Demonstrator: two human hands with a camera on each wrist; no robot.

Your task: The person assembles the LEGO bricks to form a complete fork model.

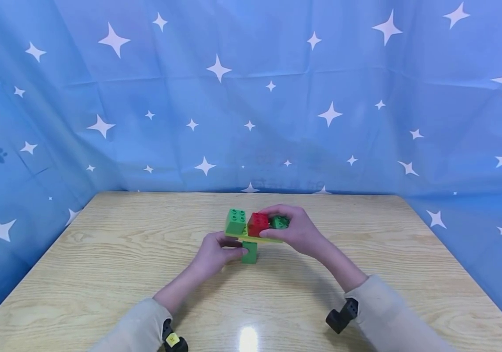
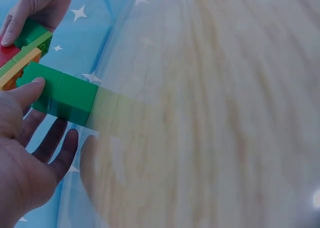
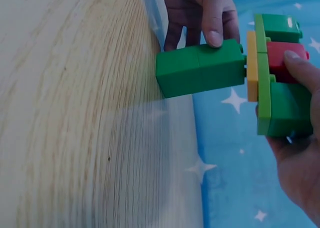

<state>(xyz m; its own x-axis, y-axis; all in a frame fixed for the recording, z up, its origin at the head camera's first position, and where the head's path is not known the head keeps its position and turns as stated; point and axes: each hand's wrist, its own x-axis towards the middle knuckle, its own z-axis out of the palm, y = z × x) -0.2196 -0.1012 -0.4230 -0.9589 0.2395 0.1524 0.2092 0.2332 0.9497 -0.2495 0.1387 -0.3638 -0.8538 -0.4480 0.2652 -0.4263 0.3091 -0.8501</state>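
A T-shaped toy brick build stands over the table in front of me. Its stem is two stacked green bricks [image 3: 200, 67], lower end at the tabletop. Above the stem sit an orange-yellow brick [image 3: 252, 66] and a lime-green layer [image 3: 263, 95]. Along the top are a green brick [image 1: 235, 221] at left, a red brick [image 1: 258, 224] in the middle and another green brick [image 1: 280, 222] at right. My left hand [image 1: 216, 254] pinches the stem, thumb on its near side. My right hand [image 1: 298, 231] grips the red brick between thumb and fingers, partly covering the right green brick.
The pale wooden table [image 1: 145, 220] spreads around both hands. A blue curtain [image 1: 251, 98] with white stars hangs behind its far edge and along the sides. Small black devices, one on the left wrist [image 1: 174, 339] and one on the right wrist [image 1: 342, 315], hang below the sleeves.
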